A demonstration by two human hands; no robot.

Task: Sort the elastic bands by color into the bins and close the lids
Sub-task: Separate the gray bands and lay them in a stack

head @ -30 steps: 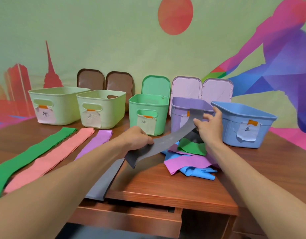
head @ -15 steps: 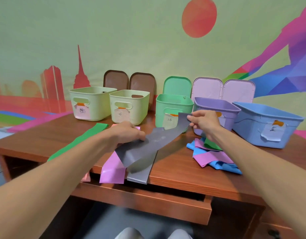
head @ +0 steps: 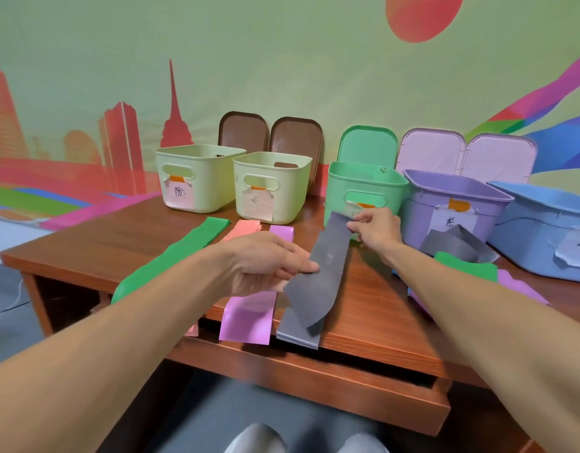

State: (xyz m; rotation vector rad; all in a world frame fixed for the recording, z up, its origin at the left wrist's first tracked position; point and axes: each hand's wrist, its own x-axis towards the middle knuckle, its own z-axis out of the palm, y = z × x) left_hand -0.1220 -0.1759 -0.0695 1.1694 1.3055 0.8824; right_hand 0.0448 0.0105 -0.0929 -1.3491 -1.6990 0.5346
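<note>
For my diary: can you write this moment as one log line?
left hand: holds grey band | right hand: pinches its far end | position: over grey pile

Both hands, left point(head: 265, 263) and right point(head: 376, 228), pinch a grey band point(head: 327, 266) above the wooden table point(head: 373, 308).

Bare forearms point(head: 118, 331) end in bare left grip point(head: 265, 263) and right grip point(head: 376, 230), with pale grey shoe toes point(head: 257, 439) below.
</note>
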